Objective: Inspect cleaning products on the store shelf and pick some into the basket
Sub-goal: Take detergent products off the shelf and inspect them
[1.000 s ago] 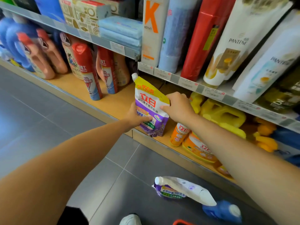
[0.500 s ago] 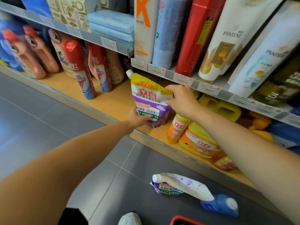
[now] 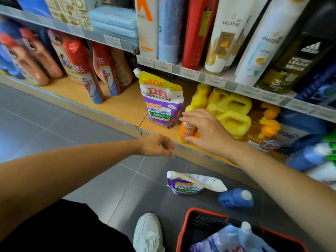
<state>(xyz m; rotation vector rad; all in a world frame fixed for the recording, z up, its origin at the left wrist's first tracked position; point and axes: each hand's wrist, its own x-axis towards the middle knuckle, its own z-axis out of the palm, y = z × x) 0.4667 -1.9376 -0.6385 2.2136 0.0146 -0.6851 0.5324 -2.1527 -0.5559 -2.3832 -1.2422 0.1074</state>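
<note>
The purple and yellow detergent pouch (image 3: 161, 102) stands upright on the lower shelf (image 3: 118, 106), with its white spout at the top left corner. No hand holds it. It has an orange bottle (image 3: 186, 130) just beside it on the right, and behind that bottle there are yellow jugs (image 3: 234, 113).

The right hand (image 3: 207, 131) hangs over the orange bottle, near the lower right corner of the pouch. Its fingers (image 3: 187, 115) are apart and spread, with the thumb below and the other fingers above the bottle. I cannot tell if they touch the bottle, but they are not closed around it. The left hand (image 3: 156, 146) is lower, in front of the metal edge of the shelf. Its fingers are loosely curled and hold nothing.

On the grey floor (image 3: 54, 133) below the shelf lies a second pouch (image 3: 189, 184) on its side, and a blue bottle (image 3: 236, 198) lies next to it. The red-rimmed basket (image 3: 207, 211) stands on the floor at the bottom right, with bluish packs (image 3: 236, 237) inside. A white shoe (image 3: 148, 231) is just left of the basket.

Further left on the lower shelf stand red-capped cans (image 3: 81, 70). On the upper shelf stand tall white Pantene bottles (image 3: 227, 37).
</note>
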